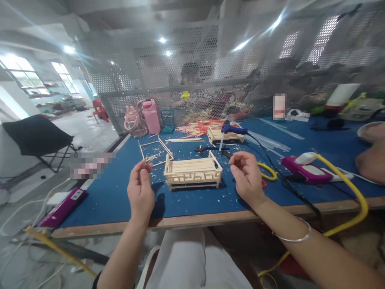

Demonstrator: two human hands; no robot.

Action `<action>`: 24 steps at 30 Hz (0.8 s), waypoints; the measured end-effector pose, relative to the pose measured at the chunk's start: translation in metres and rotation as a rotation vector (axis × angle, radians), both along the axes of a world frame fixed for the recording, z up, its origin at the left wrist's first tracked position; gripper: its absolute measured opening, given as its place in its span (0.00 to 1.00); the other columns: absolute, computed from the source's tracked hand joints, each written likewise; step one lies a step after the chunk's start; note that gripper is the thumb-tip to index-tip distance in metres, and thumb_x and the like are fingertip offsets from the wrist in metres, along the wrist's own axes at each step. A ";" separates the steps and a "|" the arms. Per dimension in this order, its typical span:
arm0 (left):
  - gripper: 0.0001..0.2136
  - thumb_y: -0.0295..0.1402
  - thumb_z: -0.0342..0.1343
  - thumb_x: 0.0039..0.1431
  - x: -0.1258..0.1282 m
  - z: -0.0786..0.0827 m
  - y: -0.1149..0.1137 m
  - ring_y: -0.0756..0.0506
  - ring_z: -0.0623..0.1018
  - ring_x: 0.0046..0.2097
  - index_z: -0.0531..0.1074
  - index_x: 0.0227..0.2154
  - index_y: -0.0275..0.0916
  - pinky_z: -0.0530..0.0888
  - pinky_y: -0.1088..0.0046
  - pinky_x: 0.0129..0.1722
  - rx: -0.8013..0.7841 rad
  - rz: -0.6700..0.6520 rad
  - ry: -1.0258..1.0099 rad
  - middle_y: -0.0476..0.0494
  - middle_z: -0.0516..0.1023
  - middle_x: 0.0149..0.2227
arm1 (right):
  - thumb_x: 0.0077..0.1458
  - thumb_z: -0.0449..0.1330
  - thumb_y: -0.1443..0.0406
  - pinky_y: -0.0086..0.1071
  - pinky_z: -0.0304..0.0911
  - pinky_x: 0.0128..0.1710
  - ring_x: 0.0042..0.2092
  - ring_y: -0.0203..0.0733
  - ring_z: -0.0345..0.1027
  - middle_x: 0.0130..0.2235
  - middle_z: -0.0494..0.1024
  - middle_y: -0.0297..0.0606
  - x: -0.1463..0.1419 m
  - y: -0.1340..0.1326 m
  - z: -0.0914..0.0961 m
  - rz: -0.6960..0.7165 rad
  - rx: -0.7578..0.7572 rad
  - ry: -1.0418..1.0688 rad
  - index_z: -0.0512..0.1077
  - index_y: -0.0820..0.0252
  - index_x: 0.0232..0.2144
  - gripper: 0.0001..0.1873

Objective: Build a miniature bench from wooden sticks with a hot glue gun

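Note:
A miniature bench-like frame of pale wooden sticks, with a lattice front and corner posts, stands upright on the blue tabletop. My left hand hovers to its left, fingers loosely curled and thumb apart, with nothing visible in it. On the other side, my right hand is raised with bent fingers and a gap before the thumb; it also appears to hold nothing. Neither hand touches the frame. Behind it lie dark-handled pliers and a blue glue gun. A loose stick rectangle lies beyond my left hand.
A second stick model stands behind, near red-tipped sticks. Clear glue sticks lie to its right. Purple power strips with cables sit at right and lower left. A pink bottle stands by the mesh screen. Wood scraps dot the table.

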State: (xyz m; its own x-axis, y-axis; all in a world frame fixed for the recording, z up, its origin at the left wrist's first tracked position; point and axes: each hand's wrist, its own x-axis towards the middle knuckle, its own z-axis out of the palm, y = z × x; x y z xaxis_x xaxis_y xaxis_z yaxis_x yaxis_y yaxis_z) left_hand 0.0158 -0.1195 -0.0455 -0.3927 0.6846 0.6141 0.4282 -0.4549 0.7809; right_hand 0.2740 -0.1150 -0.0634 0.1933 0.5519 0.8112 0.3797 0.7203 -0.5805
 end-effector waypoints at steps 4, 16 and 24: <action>0.13 0.38 0.46 0.58 -0.003 0.002 0.003 0.46 0.77 0.33 0.72 0.37 0.37 0.72 0.69 0.36 -0.299 -0.076 0.151 0.44 0.79 0.29 | 0.56 0.48 0.63 0.30 0.57 0.26 0.25 0.37 0.62 0.22 0.67 0.31 0.001 0.004 0.004 -0.017 -0.338 -0.177 0.65 0.58 0.26 0.10; 0.13 0.31 0.42 0.51 -0.010 0.013 -0.005 0.49 0.64 0.17 0.73 0.29 0.38 0.60 0.76 0.18 -0.430 0.023 0.295 0.55 0.61 0.13 | 0.50 0.53 0.61 0.30 0.61 0.21 0.21 0.38 0.65 0.22 0.71 0.32 -0.004 0.006 -0.002 -0.087 -0.380 -0.092 0.67 0.58 0.30 0.07; 0.16 0.25 0.41 0.52 -0.052 0.075 0.059 0.45 0.76 0.31 0.73 0.37 0.35 0.71 0.71 0.32 -0.355 0.158 0.523 0.43 0.77 0.31 | 0.53 0.57 0.61 0.27 0.66 0.21 0.24 0.38 0.70 0.24 0.74 0.34 -0.003 -0.001 -0.001 -0.104 -0.293 0.036 0.67 0.58 0.35 0.08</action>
State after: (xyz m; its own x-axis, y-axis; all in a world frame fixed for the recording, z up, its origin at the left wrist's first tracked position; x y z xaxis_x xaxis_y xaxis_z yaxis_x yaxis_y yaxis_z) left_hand -0.0357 -0.0601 0.0290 -0.2162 0.8395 0.4984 0.8332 -0.1074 0.5424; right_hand 0.2706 -0.1160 -0.0642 0.2873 0.7370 0.6118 0.4179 0.4783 -0.7724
